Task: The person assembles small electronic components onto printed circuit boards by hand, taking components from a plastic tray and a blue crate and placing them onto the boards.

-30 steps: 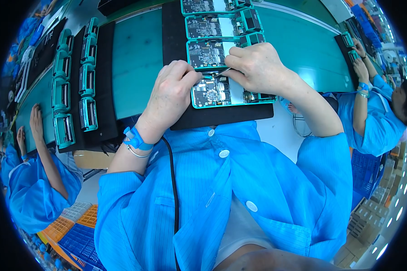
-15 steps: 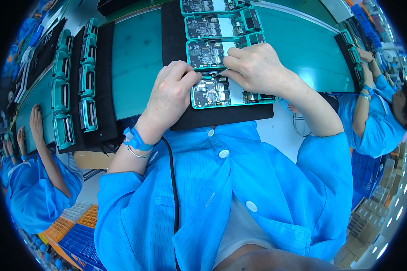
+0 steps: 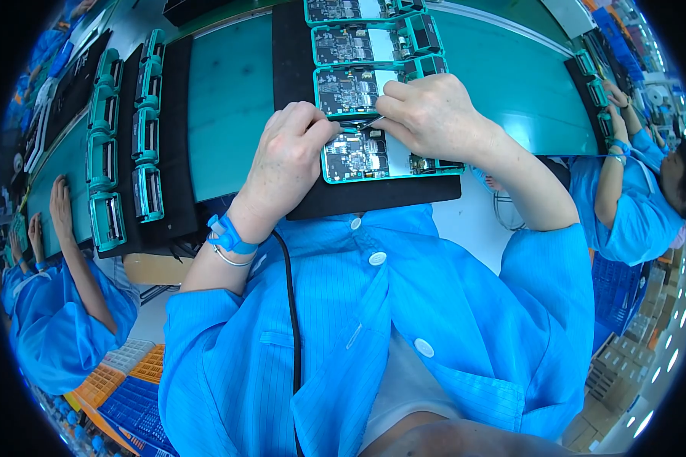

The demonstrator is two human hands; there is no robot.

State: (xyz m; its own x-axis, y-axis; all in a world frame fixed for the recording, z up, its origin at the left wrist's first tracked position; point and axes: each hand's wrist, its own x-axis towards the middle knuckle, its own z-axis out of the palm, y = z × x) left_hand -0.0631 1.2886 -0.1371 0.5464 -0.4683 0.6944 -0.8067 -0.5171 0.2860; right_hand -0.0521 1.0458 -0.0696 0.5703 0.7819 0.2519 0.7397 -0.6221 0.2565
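Observation:
The nearest teal device housing (image 3: 351, 180) lies open in front of me, its circuit board (image 3: 354, 156) facing up beside a white strip (image 3: 398, 156). At its far left corner my left hand (image 3: 290, 148) is closed, thumb and forefinger pinched; what they hold is too small to make out. From the right, my right hand (image 3: 434, 114) reaches over the board, closed on a thin metal tool like tweezers (image 3: 370, 123). The tool's tip is at the far edge of the board, close to my left fingertips. My right hand covers part of the white strip.
More open housings with boards (image 3: 347, 91) run away from me in a row on a black mat (image 3: 293, 57). Teal frames (image 3: 105, 164) stand in columns to the left. Co-workers' hands (image 3: 61, 206) are at both sides. A black cord (image 3: 290, 320) hangs down my front.
Both my hands and the housing stay almost in place. At the right, a co-worker's hands have shifted slightly.

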